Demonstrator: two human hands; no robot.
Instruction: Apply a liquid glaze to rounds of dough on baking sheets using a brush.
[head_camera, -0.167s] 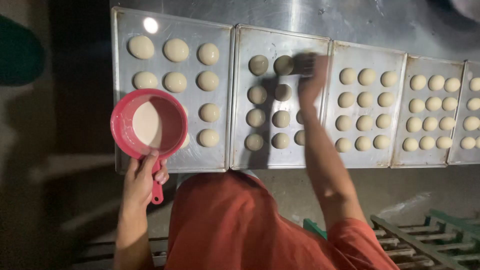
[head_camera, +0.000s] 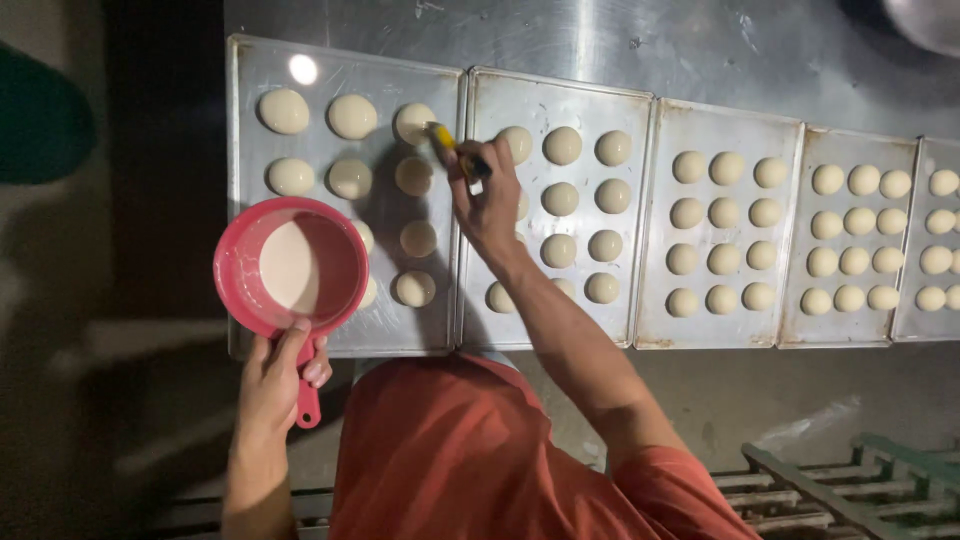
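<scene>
A person in an orange shirt (head_camera: 480, 460) stands at the near edge of a steel desk (head_camera: 700, 60), leaning over a row of baking trays. At near right, the corner of a green slatted crate (head_camera: 850, 480) sits low beside the desk.

The left hand (head_camera: 275, 375) grips the handle of a red saucepan-shaped scoop (head_camera: 290, 268), fingers wrapped around it and thumb laid toward the rim. The scoop holds a pale liquid and hangs over the near left corner of the leftmost tray (head_camera: 250, 120), covering some of the dough there.

The right hand (head_camera: 490, 200) reaches over the seam between the leftmost tray and the second tray (head_camera: 480, 320), fingers pinched around a small brush with a yellow handle (head_camera: 455, 150). The brush tip points left toward a dough ball (head_camera: 412, 122) in the far row of the leftmost tray; whether bristle touches dough cannot be told.

Pale round dough balls sit in even rows on every tray, spaced apart. The trays lie edge to edge, running right to a third tray (head_camera: 660, 300) and a fourth tray (head_camera: 810, 330), with a fifth cut off by the frame.

Beyond the trays' far edges, a band of bare steel runs the length of the desk. A dark gap lies left of the desk.
</scene>
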